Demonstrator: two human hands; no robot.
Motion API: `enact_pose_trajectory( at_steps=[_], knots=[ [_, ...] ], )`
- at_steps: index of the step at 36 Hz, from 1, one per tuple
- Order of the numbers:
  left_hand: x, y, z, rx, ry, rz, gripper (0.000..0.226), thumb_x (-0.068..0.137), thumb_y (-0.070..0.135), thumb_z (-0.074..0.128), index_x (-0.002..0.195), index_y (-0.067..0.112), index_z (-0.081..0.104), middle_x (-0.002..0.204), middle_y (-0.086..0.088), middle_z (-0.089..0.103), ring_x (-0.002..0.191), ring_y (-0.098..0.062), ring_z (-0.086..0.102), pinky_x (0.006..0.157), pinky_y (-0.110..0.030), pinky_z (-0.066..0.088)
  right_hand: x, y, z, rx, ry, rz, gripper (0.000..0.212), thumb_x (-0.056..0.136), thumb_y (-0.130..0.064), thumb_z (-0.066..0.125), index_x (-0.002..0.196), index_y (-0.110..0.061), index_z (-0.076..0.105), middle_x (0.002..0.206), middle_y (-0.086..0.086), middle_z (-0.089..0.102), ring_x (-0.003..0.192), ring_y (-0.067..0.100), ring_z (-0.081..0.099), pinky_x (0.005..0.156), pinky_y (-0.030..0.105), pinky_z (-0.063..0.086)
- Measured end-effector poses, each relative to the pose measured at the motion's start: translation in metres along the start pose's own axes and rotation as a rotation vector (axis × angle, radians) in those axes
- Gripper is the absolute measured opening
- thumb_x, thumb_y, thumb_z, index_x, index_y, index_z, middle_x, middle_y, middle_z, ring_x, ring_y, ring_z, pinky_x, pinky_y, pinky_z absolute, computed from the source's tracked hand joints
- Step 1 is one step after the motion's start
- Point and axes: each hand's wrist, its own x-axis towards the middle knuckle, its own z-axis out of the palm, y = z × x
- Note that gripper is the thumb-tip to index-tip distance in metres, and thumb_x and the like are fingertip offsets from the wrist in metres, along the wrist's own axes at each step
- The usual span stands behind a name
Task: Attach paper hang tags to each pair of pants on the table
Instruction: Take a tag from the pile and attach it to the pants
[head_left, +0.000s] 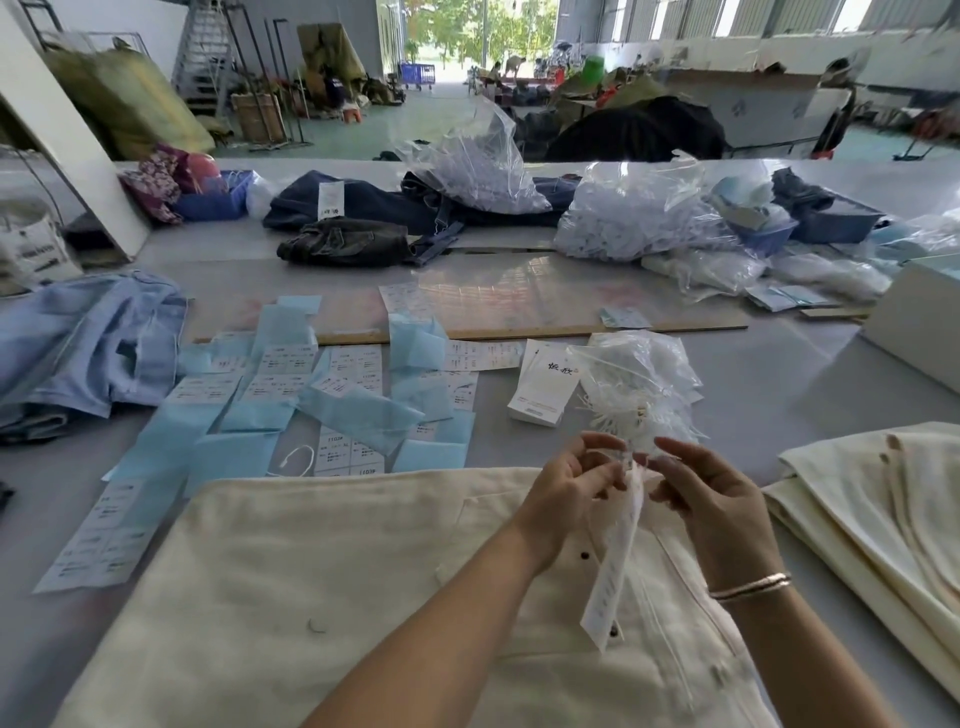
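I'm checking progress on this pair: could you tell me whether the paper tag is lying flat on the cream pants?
No, the paper tag hangs edge-on between the left hand and right hand, raised above the cream pants.

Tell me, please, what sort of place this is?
Probably a garment finishing workshop in a warehouse hall: cream pants on a big table, stacked hang tags, a clear bag of tag strings, jeans behind.

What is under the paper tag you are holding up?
Under the hanging paper tag lie cream pants with dark buttons. The tag covers part of the button row, so that strip cannot be seen.
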Motion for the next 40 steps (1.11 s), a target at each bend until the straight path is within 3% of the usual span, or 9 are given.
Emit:
enact_pose_trajectory(
  at_steps=[4, 9, 12, 16, 20, 25, 40],
  knots=[
    [0.001, 0.006, -0.008, -0.055, -0.007, 0.002, 0.02, 0.096, -0.001, 0.043, 0.101, 0.014, 0.055, 0.072, 0.006, 0.058, 0.065, -0.005, 0.053, 0.066, -0.018, 0.045, 0.011, 0.006, 0.015, -0.062, -0.049, 0.01, 0.024, 0.07, -0.02, 0.067, 0.093, -0.013, 0.066, 0.073, -0.001, 0.073, 0.048, 0.005, 0.052, 0.049, 0.015, 0.047],
    [-0.001, -0.011, -0.023, -0.106, 0.106, -0.041, 0.021, 0.097, -0.002, 0.04, 0.1, 0.015, 0.052, 0.067, 0.002, 0.056, 0.06, -0.007, 0.049, 0.063, -0.021, 0.04, 0.018, 0.031, 0.026, -0.18, -0.041, 0.066, 0.006, 0.082, -0.01, 0.07, 0.087, -0.008, 0.073, 0.067, 0.002, 0.07, 0.042, 0.008, 0.051, 0.044, 0.017, 0.044],
    [-0.003, -0.024, -0.033, -0.179, 0.186, -0.041, 0.021, 0.096, -0.006, 0.04, 0.097, 0.014, 0.047, 0.061, 0.0, 0.053, 0.057, -0.01, 0.046, 0.061, -0.021, 0.04, 0.015, 0.045, 0.029, -0.202, -0.014, 0.059, 0.015, 0.084, -0.011, 0.068, 0.08, -0.023, 0.075, 0.075, 0.007, 0.073, 0.041, 0.008, 0.047, 0.043, 0.017, 0.042],
    [-0.002, -0.031, -0.036, -0.172, 0.217, -0.01, 0.022, 0.094, -0.006, 0.041, 0.093, 0.015, 0.047, 0.06, -0.001, 0.052, 0.056, -0.01, 0.044, 0.06, -0.019, 0.04, 0.012, 0.053, 0.034, -0.308, -0.008, 0.003, 0.025, 0.086, -0.014, 0.066, 0.078, -0.036, 0.075, 0.077, 0.0, 0.074, 0.058, 0.011, 0.056, 0.053, 0.015, 0.044],
    [-0.001, -0.034, -0.037, -0.166, 0.218, -0.014, 0.022, 0.095, -0.006, 0.041, 0.093, 0.015, 0.048, 0.061, 0.0, 0.051, 0.057, -0.009, 0.044, 0.062, -0.019, 0.039, 0.012, 0.054, 0.036, -0.332, 0.0, -0.009, 0.025, 0.087, -0.013, 0.066, 0.074, -0.032, 0.074, 0.072, -0.006, 0.073, 0.055, 0.007, 0.052, 0.049, 0.011, 0.041],
    [-0.002, -0.032, -0.034, -0.111, 0.197, -0.004, 0.023, 0.094, -0.008, 0.041, 0.091, 0.015, 0.043, 0.06, 0.001, 0.047, 0.058, -0.009, 0.042, 0.063, -0.021, 0.037, 0.012, 0.055, 0.037, -0.321, -0.017, 0.02, 0.016, 0.087, -0.01, 0.065, 0.081, -0.022, 0.074, 0.049, -0.003, 0.06, 0.04, 0.001, 0.043, 0.041, 0.011, 0.036],
    [-0.002, -0.033, -0.034, -0.02, 0.225, 0.078, 0.025, 0.094, -0.009, 0.04, 0.087, 0.014, 0.04, 0.055, 0.004, 0.049, 0.053, -0.006, 0.044, 0.057, -0.016, 0.038, 0.011, 0.057, 0.036, -0.255, -0.036, 0.027, 0.015, 0.086, -0.006, 0.065, 0.08, -0.016, 0.074, 0.048, -0.003, 0.056, 0.042, 0.002, 0.044, 0.043, 0.012, 0.037]
  ],
)
